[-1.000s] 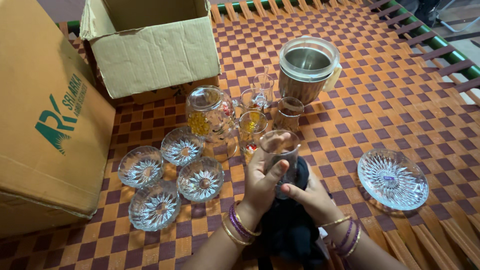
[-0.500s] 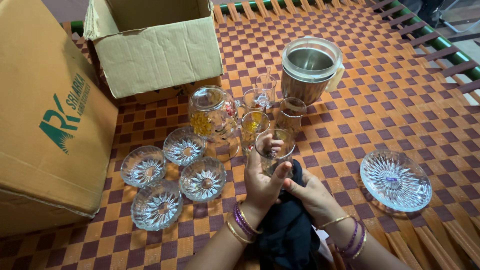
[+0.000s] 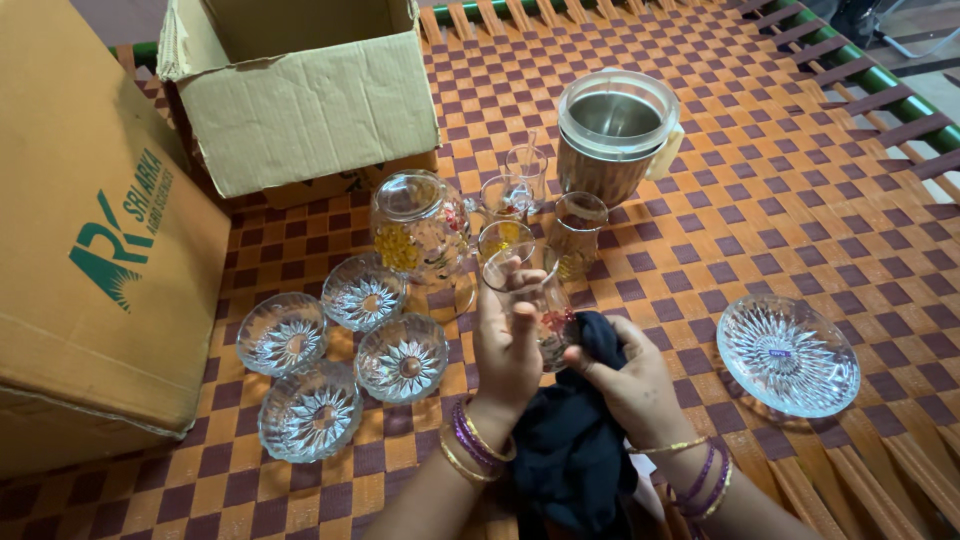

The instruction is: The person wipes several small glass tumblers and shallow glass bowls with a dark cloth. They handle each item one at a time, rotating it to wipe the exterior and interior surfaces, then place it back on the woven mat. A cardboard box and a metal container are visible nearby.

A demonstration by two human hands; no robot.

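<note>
Left hand rises from the near edge with the wrist bent back and its bangles showing, fingers curled round a clear drinking glass, thumb laid up its near side. Right hand comes in beside it, fingers bunched on a dark cloth, pressing a fold of it against the glass's lower side. The glass leans with its mouth away from the person, just in front of the flowered jug.

Right of the jug stand four small glasses, apparently empty. Beyond those sits a steel jar with a clear rim, nothing visible inside. Left of the jug, four cut-glass bowls lie empty in a cluster. Far right of the jug lies a cut-glass plate. Behind the jug stands an open cardboard box; its inside is out of view.
</note>
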